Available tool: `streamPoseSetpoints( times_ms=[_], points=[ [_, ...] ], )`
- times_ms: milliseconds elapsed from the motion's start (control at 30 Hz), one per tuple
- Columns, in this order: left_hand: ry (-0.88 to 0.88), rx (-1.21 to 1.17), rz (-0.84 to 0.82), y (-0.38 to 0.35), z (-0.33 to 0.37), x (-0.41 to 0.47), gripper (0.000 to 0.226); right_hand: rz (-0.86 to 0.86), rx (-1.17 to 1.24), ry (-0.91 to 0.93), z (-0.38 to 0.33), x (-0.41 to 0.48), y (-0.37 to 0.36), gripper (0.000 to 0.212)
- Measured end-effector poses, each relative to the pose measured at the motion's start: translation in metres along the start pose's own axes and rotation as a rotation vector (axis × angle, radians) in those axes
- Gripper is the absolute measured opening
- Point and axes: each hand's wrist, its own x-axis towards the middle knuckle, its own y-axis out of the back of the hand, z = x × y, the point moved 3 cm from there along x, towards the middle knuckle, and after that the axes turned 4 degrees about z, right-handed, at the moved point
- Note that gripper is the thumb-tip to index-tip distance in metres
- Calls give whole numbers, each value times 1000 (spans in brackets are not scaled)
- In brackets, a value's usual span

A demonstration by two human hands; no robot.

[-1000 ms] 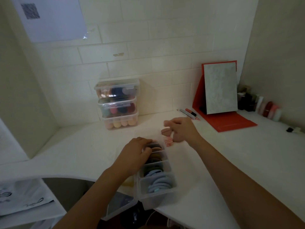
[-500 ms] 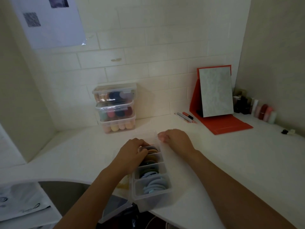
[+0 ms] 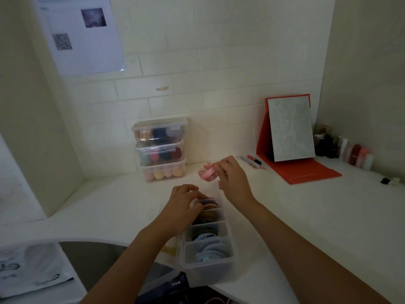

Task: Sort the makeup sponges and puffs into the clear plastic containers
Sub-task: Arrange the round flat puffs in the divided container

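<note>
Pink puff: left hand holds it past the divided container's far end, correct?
No: the head view shows the right hand holding the pink puff past the far end of the divided container; the left hand is at its far compartments.

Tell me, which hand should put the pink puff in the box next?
Probably the right hand: it pinches the pink puff just beyond the far end of the divided container. The left hand looks busy, fingers down in the far compartment.

Red-backed mirror (image 3: 290, 130) stands beside pens (image 3: 252, 162).
</note>
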Motion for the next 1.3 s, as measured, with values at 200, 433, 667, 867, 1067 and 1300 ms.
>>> streamPoseSetpoints(
  times_ms=[200,433,667,867,1067,1300],
  points=[
    [-44,6,5,-3,9,-5,31,-121,-199,99,3,-2,-2,25],
    [-1,27,62,2,11,2,33,-108,-101,-36,7,-3,2,27],
    [-139,88,302,9,24,22,44,11,249,-302,1,-1,9,26],
    [-167,132,406,10,23,39,30,-60,494,-506,2,-1,15,22],
    [-159,85,384,10,15,40,23,-52,372,-499,16,-1,10,26],
    [-157,107,277,10,-1,35,18,-107,-190,-396,71,-10,10,35]
  ],
)
